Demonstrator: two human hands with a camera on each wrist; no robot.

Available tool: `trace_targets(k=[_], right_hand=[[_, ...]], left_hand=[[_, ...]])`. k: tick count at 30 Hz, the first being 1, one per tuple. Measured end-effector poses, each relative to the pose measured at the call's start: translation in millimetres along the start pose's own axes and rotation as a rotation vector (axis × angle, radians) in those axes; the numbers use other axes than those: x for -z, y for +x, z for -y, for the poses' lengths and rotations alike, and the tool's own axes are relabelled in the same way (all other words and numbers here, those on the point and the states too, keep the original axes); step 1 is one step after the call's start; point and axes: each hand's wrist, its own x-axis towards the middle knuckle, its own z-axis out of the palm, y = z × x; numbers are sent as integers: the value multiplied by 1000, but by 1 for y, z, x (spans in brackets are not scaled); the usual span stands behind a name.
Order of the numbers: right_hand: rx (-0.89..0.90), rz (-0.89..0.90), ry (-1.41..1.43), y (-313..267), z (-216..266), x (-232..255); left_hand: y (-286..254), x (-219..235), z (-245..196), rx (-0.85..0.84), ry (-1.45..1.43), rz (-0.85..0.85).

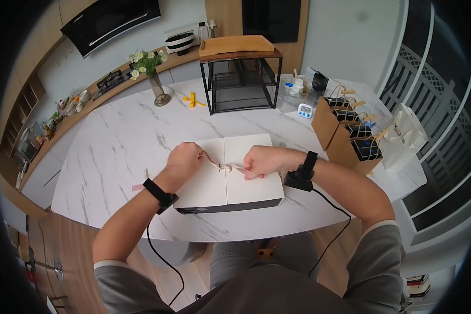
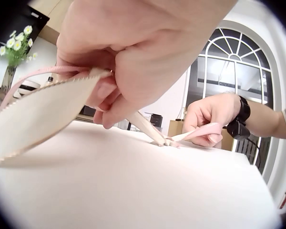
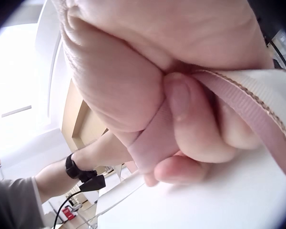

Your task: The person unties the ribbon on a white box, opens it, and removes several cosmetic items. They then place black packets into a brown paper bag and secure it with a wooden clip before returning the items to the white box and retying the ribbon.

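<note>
A white box [image 1: 204, 191] with a dark front side and a seam across its lid lies on the marbled table. Over the lid, a pink and cream ribbon [image 1: 211, 159] crosses into a knot [image 1: 225, 167] near the seam. My left hand [image 1: 183, 159] grips one end of it, left of the knot; a wide cream tail [image 2: 43, 114] hangs from those fingers in the left wrist view. To the right of the knot, my right hand [image 1: 267, 160] holds the other end, its fingers curled round the pink band [image 3: 155, 138] low over the lid.
Behind the box stands a black mesh rack [image 1: 240, 86] with a wooden tray [image 1: 235, 46] on top. A flower vase [image 1: 158, 90] and a yellow ribbon bow [image 1: 193, 100] are to its left. Brown paper bags [image 1: 324, 123], a white bag [image 1: 403, 138] and a timer [image 1: 305, 110] stand at right.
</note>
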Motion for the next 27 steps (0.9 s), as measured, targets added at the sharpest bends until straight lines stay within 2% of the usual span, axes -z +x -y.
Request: trace_targets(k=[2, 4, 6, 7, 9, 10, 12, 13, 15, 16, 19, 20, 21, 23, 24, 26, 27], right_hand=[[118, 39, 150, 0, 7, -5], [102, 20, 204, 1, 16, -11], [89, 3, 260, 3, 24, -16], [97, -58, 315, 5, 27, -18], [109, -122, 367, 8, 32, -18], [68, -173, 421, 9, 35, -17], [29, -227, 476, 11, 36, -17], [40, -251, 478, 14, 34, -18], [50, -279, 484, 19, 28, -21], [122, -268, 482, 23, 24, -24], [271, -243, 526, 43, 9, -32], [349, -227, 570, 49, 6, -34], [348, -227, 571, 54, 2, -36], [369, -340, 319, 53, 8, -38], [368, -340, 320, 51, 10, -39], [339, -486, 170, 36, 21, -40], [334, -487, 172, 31, 26, -42]], left_hand=[[3, 8, -20, 57, -84, 27], [6, 8, -29, 113, -165, 56], [10, -6, -26, 105, -353, -92], [13, -13, -24, 101, -350, -97], [17, -24, -21, 121, -708, -36], [15, -22, -25, 117, -705, -40], [12, -20, -32, 238, -949, 40], [11, -19, -29, 235, -946, 41], [9, -15, -18, 251, -915, 249], [9, -15, -16, 251, -914, 250], [13, -12, -15, 152, -919, 349], [15, -10, -15, 112, -900, 421], [17, -8, -17, 73, -880, 492], [19, -12, -19, 76, -884, 500], [21, -14, -20, 78, -888, 508], [20, 0, -26, 96, -893, 534], [20, 5, -29, 116, -898, 558]])
